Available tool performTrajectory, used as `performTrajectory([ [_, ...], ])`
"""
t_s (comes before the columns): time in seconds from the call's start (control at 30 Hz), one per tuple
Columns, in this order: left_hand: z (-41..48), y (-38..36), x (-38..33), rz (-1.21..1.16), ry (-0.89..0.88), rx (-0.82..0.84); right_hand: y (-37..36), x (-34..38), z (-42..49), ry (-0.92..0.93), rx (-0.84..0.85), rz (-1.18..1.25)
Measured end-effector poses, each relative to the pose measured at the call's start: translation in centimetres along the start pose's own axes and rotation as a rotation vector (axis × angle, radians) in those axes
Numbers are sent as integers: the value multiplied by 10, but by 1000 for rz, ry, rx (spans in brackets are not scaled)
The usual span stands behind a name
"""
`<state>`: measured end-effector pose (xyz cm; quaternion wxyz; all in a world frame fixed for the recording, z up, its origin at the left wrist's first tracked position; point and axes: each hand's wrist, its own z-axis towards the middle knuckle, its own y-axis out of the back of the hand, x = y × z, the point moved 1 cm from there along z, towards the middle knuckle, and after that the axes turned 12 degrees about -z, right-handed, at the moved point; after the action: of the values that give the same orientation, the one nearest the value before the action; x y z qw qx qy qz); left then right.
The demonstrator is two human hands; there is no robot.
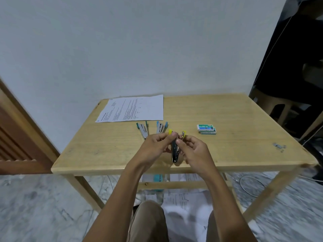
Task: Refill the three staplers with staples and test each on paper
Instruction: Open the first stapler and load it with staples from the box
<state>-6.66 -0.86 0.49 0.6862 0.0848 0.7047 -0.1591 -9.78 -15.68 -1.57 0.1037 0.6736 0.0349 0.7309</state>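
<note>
Above the table's front edge, both my hands hold a yellow-and-black stapler (174,151) that is swung open. My left hand (154,149) grips its yellow-tipped upper arm. My right hand (194,149) pinches near its other arm, where a yellow tip shows. Behind them, a green stapler (143,129) and a blue stapler (161,127) lie open on the wooden table (244,130). Two stacked staple boxes (206,129) sit to the right. A printed paper sheet (132,108) lies at the back left of the table.
A few loose staple pieces (279,146) lie near the table's right edge. Papers and a teal object (158,178) are on the floor under the table, with cables beside them. A wooden door stands at the left, a stool at the right.
</note>
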Motion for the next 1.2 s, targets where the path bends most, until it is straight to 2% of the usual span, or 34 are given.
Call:
performTrajectory([
  [0.23, -1, -2, -6, -66, -52, 1, 1, -1, 0, -17, 60, -16],
  [0.63, -4, -15, 6, -221, -83, -123, -16, -3, -8, 31, -80, -8],
  [0.93, -13, -8, -2, -296, 57, -27, -12, 3, -9, 42, -46, 113],
  [1.2, -15, -16, 6, -384, 70, -106, -16, -1, -15, 14, -99, 84],
])
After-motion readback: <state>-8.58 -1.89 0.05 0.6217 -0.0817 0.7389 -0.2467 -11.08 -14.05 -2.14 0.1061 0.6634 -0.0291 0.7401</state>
